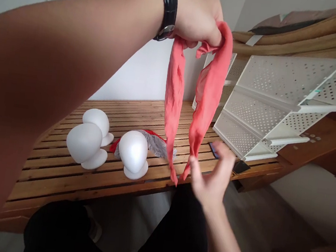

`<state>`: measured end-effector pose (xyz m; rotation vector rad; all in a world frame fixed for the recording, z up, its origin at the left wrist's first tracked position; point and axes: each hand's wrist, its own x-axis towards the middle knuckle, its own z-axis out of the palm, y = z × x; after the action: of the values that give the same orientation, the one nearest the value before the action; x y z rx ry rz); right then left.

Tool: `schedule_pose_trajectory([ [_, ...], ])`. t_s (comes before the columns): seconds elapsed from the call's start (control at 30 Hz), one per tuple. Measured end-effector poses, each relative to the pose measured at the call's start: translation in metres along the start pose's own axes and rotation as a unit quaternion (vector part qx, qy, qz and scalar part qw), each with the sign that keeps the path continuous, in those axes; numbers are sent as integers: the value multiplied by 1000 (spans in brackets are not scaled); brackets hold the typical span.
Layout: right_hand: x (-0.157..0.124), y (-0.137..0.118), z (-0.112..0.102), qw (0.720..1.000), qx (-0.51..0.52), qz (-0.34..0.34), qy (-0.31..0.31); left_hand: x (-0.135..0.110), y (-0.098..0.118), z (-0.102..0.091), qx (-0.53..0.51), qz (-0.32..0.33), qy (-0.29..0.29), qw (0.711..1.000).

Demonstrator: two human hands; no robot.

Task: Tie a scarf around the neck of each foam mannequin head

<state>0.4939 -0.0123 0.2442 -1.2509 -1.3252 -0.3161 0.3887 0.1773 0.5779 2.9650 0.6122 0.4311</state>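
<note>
The left hand curls closed around the coral cloth, which hangs doubled before the slatted bench. The right hand spreads open at one tail, contact unclear. Seemingly the cloth is being straightened; gripping that tail calls for pinching.

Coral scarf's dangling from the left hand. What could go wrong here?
The left hand grips only the coral scarf's upper part; it could slip.
A swinging tail might topple the rightmost white head form, close to the slatted bench's front edge.
</note>
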Motion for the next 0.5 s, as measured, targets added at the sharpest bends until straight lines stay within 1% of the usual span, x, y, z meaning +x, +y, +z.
schedule_pose_trajectory([
  [0.03, 29, 0, -3, 1000, 8, 5, 30, -5, 6, -2, -17, 7, -8, 1000],
  [0.07, 55, 1, -3, 999, 31, 11, 40, -10, 10, -4, -37, 12, -16, 999],
  [0.1, 79, 1, 2, 997, 68, 15, 32, -14, 13, -5, -58, 19, -23, 998],
  [0.13, 98, 0, 9, 993, 116, 19, 4, -17, 17, -7, -78, 26, -30, 996],
  [0.17, 112, -2, 18, 984, 173, 27, -39, -22, 20, -9, -98, 32, -32, 994],
  [0.2, 120, -5, 29, 966, 239, 42, -92, -26, 22, -11, -119, 38, -31, 992],
  [0.23, 123, -8, 40, 938, 302, 66, -158, -31, 25, -13, -140, 43, -26, 989],
  [0.27, 121, -12, 50, 899, 359, 95, -230, -36, 26, -14, -161, 44, -22, 986],
  [0.3, 115, -17, 58, 853, 403, 129, -305, -43, 27, -14, -181, 41, -16, 983],
  [0.37, 97, -27, 69, 757, 445, 188, -440, -57, 26, -14, -213, 20, -13, 977],
  [0.43, 76, -35, 72, 674, 451, 220, -542, -77, 20, -11, -246, -15, -31, 969],
  [0.47, 66, -37, 71, 641, 454, 226, -576, -90, 15, -9, -270, -36, -40, 961],
  [0.5, 57, -37, 69, 616, 458, 228, -599, -104, 8, -7, -301, -57, -45, 951],
])
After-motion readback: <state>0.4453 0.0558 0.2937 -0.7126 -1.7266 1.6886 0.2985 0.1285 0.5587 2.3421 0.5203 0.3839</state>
